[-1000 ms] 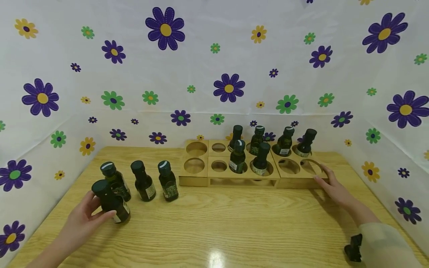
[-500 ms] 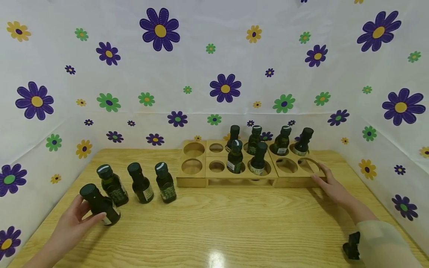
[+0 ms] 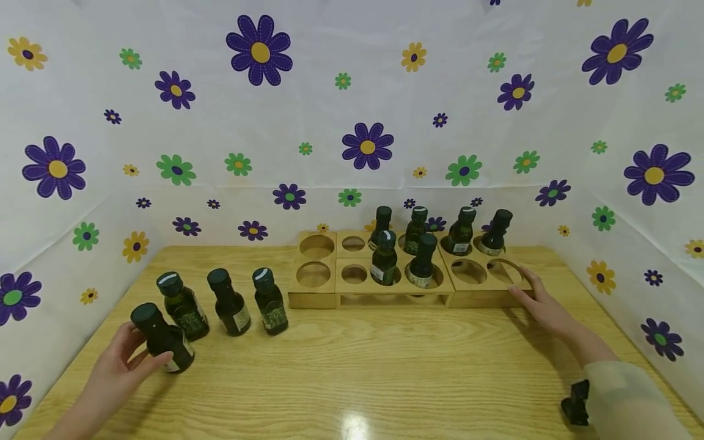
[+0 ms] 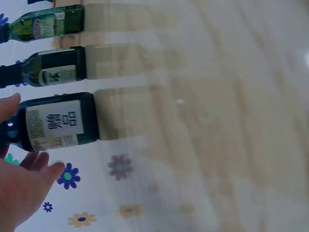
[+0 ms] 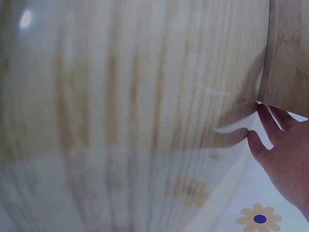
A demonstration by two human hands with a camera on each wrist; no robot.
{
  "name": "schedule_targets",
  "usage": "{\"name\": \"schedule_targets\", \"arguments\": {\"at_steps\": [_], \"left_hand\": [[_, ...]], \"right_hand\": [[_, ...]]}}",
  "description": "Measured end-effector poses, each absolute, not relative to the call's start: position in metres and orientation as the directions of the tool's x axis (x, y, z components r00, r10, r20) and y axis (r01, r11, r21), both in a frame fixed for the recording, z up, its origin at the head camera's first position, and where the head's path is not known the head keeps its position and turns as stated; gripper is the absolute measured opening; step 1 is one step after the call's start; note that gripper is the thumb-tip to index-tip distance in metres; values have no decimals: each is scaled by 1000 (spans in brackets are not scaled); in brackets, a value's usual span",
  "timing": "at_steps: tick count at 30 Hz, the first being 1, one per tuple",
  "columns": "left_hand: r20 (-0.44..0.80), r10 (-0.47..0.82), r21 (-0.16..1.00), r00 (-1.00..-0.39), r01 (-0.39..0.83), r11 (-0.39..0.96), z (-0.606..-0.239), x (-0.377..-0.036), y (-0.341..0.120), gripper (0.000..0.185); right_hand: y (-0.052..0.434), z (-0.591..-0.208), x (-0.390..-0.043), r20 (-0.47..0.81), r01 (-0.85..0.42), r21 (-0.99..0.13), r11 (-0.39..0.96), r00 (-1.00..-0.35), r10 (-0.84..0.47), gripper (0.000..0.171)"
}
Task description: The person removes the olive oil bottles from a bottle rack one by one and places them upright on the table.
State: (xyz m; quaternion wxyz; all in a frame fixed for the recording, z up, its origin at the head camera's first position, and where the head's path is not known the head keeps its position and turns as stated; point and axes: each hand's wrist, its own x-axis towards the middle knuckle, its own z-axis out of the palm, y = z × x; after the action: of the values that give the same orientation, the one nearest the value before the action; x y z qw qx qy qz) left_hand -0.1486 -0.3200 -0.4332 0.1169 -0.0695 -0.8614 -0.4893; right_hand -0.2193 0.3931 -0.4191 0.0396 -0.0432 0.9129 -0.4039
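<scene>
My left hand (image 3: pixel 118 360) lies loosely around a dark glass bottle (image 3: pixel 176 348) standing at the left of the table. Its thumb crosses the bottle in the head view; in the left wrist view the fingers (image 4: pixel 43 166) show a gap from the bottle's side. Beside that bottle stand a green-labelled bottle (image 3: pixel 187 318), a slimmer one (image 3: pixel 231 311) and another green-labelled one (image 3: pixel 272 311). My right hand (image 3: pixel 544 308) grips the front right corner of a wooden rack (image 3: pixel 489 298), thumb at the front, fingers along its end. Its fingertips reach down near the tabletop in the right wrist view.
Several bottles stand in the rack's round holes, among them a green one (image 3: pixel 384 266) and a slim one (image 3: pixel 422 266) in front. Holes at both ends hold nothing. A small black object (image 3: pixel 576 403) shows beside the right sleeve. Flowered cloth (image 3: pixel 368 91) walls the table.
The bottle at my left hand has shifted a little left, then stayed still, while the fingers have loosened from it. My right hand stays at the rack. The head view has turned slightly.
</scene>
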Motion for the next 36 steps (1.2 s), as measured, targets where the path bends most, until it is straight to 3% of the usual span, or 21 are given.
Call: {"name": "schedule_targets", "arguments": {"at_steps": [5, 14, 24, 36], "left_hand": [[275, -111, 827, -955, 176, 534, -417, -141, -311, 71], [504, -262, 798, -823, 328, 506, -363, -129, -268, 74], [692, 66, 660, -719, 667, 347, -336, -135, -196, 74], [585, 237, 748, -776, 629, 214, -339, -172, -123, 63]], "right_hand": [[393, -419, -220, -42, -42, -739, 672, -993, -109, 75], [394, -421, -220, -33, -53, -741, 669, -993, -115, 74], [395, -421, -220, -42, -47, -737, 674, -992, -116, 75], [394, -421, -220, -37, -54, -735, 676, -992, -120, 74]]}}
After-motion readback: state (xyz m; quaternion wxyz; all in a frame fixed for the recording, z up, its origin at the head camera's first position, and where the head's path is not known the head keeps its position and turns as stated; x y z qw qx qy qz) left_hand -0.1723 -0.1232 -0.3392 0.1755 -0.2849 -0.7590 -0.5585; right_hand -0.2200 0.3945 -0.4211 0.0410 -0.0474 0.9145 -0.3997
